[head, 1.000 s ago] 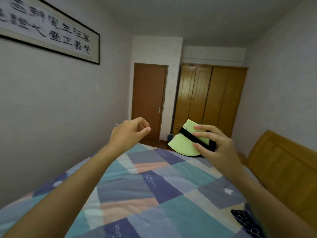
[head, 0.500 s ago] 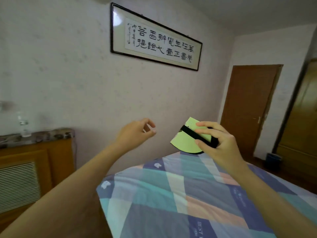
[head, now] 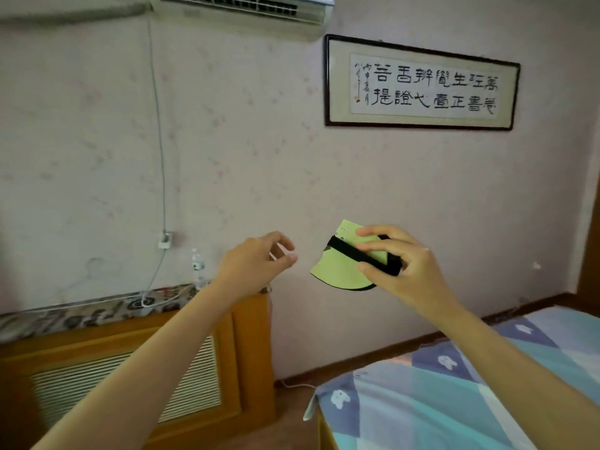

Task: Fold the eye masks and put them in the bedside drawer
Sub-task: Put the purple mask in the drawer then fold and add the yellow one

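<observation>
My right hand [head: 406, 264] holds a folded light-green eye mask [head: 337, 271] with a black elastic strap across it, raised in the air in front of the wall. The fingers pinch the mask's right side. My left hand [head: 256, 264] is held up just left of the mask, apart from it, fingers loosely curled and holding nothing. No bedside drawer is visible in this view.
A wooden radiator cabinet [head: 130, 368] with a slatted front stands at lower left, a patterned cloth, a cable and a water bottle [head: 197, 267] on top. The bed's patchwork cover [head: 438, 384] fills the lower right. A framed calligraphy [head: 422, 86] and an air conditioner [head: 240, 8] hang on the wall.
My view has swung left, from the door and wardrobe to the wall with the cabinet. Both hands keep their pose, the mask still in my right hand.
</observation>
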Demonstrator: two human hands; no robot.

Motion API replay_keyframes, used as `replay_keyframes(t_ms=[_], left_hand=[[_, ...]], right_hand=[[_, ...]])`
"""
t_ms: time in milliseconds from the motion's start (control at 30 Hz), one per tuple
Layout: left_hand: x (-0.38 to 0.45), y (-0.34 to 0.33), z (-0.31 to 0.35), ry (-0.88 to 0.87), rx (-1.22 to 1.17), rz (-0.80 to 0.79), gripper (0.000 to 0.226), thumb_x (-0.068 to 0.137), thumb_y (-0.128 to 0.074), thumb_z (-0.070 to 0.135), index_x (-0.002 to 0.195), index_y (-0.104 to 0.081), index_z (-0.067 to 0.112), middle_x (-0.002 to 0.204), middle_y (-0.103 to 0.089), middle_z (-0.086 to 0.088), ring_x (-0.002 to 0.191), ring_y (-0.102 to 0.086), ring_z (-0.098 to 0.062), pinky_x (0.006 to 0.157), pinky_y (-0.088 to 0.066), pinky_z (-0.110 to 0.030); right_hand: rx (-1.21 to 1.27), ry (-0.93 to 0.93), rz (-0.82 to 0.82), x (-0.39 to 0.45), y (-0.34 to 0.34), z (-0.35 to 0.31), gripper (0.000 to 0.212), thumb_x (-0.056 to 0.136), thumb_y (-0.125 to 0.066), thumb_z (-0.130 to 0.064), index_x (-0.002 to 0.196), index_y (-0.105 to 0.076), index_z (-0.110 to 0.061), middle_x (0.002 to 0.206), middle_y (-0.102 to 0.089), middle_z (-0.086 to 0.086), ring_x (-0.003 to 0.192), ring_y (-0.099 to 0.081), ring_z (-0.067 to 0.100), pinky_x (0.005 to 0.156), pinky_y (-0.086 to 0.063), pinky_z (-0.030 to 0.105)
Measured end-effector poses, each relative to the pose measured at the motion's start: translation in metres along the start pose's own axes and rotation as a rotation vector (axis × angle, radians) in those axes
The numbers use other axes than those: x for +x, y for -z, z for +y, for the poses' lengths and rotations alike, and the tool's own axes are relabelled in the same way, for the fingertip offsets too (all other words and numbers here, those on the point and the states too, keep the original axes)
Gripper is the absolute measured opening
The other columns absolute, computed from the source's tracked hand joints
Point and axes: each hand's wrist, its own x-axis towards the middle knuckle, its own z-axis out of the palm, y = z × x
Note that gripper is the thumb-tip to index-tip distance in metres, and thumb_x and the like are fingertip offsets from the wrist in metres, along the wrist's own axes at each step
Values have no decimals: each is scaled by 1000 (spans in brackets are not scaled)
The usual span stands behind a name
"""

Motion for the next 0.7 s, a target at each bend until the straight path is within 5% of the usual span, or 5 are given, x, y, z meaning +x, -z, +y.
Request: replay_keyframes(t_ms=[333,700], left_hand=[[121,-6,-170,71,-14,39,18,89,-54,50,103,-57,39,88,-64,20,83,-59,2,74,-49,-25],[321,-38,-308,74,54,28,19,87,-54,52,103,-57,40,85,-63,22,85,-59,1,79,-50,-30]], right_hand=[[126,2,-74,111,-180,130,19,74,-71,-11,92,-74,-10,113,-64,-11,111,-59,6,88,-45,13],[154,-10,-66,256,-315,291,20,76,-74,-1,93,-74,-13,114,-64,-9,113,-57,8,90,-47,17]])
